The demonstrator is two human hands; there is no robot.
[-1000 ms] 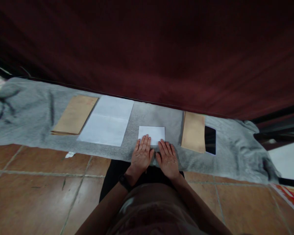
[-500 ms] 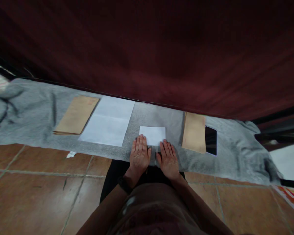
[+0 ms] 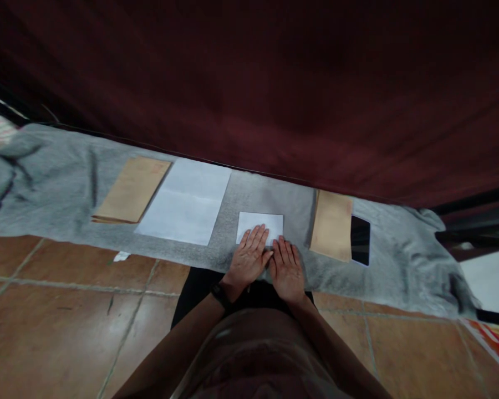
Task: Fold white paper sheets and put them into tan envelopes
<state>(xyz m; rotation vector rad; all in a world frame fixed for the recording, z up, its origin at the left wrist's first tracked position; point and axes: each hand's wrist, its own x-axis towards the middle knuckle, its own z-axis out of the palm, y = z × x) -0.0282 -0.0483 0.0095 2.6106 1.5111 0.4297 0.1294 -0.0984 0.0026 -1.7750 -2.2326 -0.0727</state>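
Observation:
A small white rectangle of paper (image 3: 253, 220), perhaps folded, lies flat on the grey cloth in front of me. My left hand (image 3: 250, 256) rests palm down with fingers stretched out over its lower edge, covering part of it. Flat beside it, my right hand (image 3: 286, 267) has its fingertips at the paper's lower right corner. The two hands almost touch at the thumbs. Neither one grips anything. To the left is a large white sheet (image 3: 187, 202), with a stack of brown envelopes (image 3: 133, 189) beyond it.
On the right, more brown envelopes (image 3: 331, 224) lie beside a dark phone (image 3: 360, 239). Grey cloth (image 3: 270, 194) covers the narrow surface, its ends wrinkled. A dark red curtain-like cloth (image 3: 249, 100) rises behind. Tiled floor (image 3: 58, 327) shows below, with a white scrap (image 3: 121, 256).
My left hand has slid right, from the paper's lower left corner toward its lower middle, closer to my right hand. My right hand stays nearly in place. The view has shifted slightly.

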